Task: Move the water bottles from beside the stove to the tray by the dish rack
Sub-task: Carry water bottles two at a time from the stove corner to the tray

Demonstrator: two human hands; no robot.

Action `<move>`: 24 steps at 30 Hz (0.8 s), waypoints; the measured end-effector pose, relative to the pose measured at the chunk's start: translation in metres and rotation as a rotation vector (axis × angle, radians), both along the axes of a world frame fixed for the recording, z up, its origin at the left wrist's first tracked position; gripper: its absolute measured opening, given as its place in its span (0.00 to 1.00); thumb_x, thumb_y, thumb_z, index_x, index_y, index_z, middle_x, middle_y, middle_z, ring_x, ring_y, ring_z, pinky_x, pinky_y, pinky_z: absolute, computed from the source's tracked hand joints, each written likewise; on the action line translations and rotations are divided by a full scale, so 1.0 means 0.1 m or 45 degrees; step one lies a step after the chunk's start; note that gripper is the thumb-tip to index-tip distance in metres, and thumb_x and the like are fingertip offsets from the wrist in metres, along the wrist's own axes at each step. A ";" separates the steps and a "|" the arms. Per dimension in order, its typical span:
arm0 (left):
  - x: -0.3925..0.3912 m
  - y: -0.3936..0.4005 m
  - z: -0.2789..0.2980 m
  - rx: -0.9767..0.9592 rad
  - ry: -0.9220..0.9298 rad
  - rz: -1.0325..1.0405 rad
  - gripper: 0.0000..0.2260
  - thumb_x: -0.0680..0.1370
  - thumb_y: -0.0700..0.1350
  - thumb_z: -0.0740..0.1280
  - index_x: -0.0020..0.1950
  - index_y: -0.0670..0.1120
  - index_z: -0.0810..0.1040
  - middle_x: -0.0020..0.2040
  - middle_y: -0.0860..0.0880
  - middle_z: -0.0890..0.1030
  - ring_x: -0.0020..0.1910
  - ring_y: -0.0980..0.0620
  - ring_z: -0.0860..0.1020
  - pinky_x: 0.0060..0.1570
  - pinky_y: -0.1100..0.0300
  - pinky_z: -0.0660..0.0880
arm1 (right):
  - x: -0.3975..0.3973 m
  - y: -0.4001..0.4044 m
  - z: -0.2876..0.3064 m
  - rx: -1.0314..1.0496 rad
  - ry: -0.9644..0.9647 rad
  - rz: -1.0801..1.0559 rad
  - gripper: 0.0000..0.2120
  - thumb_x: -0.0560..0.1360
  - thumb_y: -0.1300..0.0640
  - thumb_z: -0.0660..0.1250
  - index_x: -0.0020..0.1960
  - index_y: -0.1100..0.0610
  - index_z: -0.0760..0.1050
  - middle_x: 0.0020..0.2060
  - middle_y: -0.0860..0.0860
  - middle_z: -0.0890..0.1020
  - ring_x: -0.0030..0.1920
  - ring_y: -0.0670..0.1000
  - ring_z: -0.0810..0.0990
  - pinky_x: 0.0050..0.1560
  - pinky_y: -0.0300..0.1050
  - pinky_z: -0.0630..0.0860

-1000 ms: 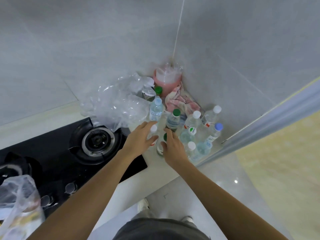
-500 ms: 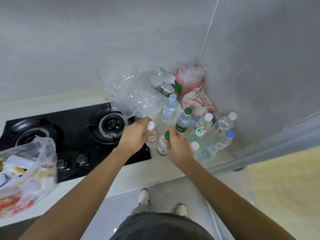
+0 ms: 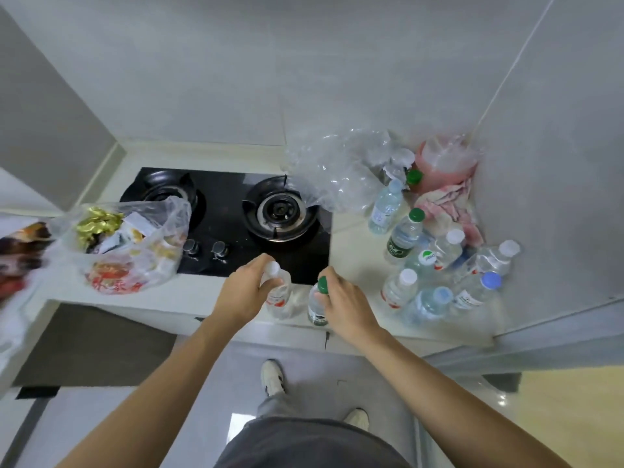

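Black stove point(image 3: 229, 211) fills the counter's middle, with the remaining water bottles point(image 3: 435, 265) clustered in the corner to its right. Out front, two are up and travelling: the left hand point(image 3: 241, 293) is wrapped around a white-capped bottle point(image 3: 278, 292), the right hand point(image 3: 344, 307) closed on a green-capped bottle point(image 3: 317, 304), both over the counter's front edge. Clear, thin plastic, likely light but squashy and slick, so gripping high near the neck looks wise. No tray in view.
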State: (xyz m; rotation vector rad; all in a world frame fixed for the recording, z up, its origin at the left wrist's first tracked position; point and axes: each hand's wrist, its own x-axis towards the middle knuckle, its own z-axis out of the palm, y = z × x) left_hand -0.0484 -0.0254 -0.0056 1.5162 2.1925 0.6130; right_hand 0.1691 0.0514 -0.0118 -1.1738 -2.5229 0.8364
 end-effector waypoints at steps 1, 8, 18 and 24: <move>-0.01 -0.06 -0.03 -0.017 0.007 0.020 0.10 0.81 0.53 0.70 0.57 0.54 0.72 0.50 0.54 0.82 0.46 0.46 0.80 0.45 0.47 0.78 | -0.02 -0.03 -0.01 -0.001 0.008 0.013 0.07 0.84 0.57 0.63 0.59 0.58 0.69 0.49 0.57 0.82 0.48 0.64 0.81 0.42 0.49 0.66; -0.18 -0.15 -0.17 0.015 -0.006 0.019 0.11 0.83 0.53 0.68 0.64 0.54 0.72 0.62 0.55 0.83 0.52 0.48 0.81 0.49 0.49 0.79 | -0.15 -0.03 -0.11 0.011 0.062 -0.001 0.07 0.83 0.57 0.63 0.59 0.56 0.69 0.49 0.55 0.81 0.47 0.62 0.80 0.42 0.50 0.69; -0.08 -0.24 -0.52 0.067 -0.365 0.189 0.24 0.74 0.53 0.79 0.64 0.58 0.70 0.56 0.60 0.80 0.52 0.57 0.80 0.51 0.55 0.78 | -0.15 -0.25 -0.55 -0.226 0.222 -0.205 0.26 0.75 0.49 0.77 0.68 0.49 0.69 0.64 0.46 0.80 0.63 0.48 0.79 0.64 0.43 0.75; -0.13 -0.26 -0.97 -0.043 -0.649 0.410 0.26 0.69 0.48 0.83 0.61 0.59 0.75 0.53 0.60 0.83 0.54 0.58 0.82 0.59 0.48 0.82 | -0.15 -0.20 -0.79 -0.602 0.228 -0.497 0.28 0.62 0.51 0.84 0.57 0.44 0.75 0.48 0.44 0.86 0.49 0.42 0.85 0.52 0.40 0.80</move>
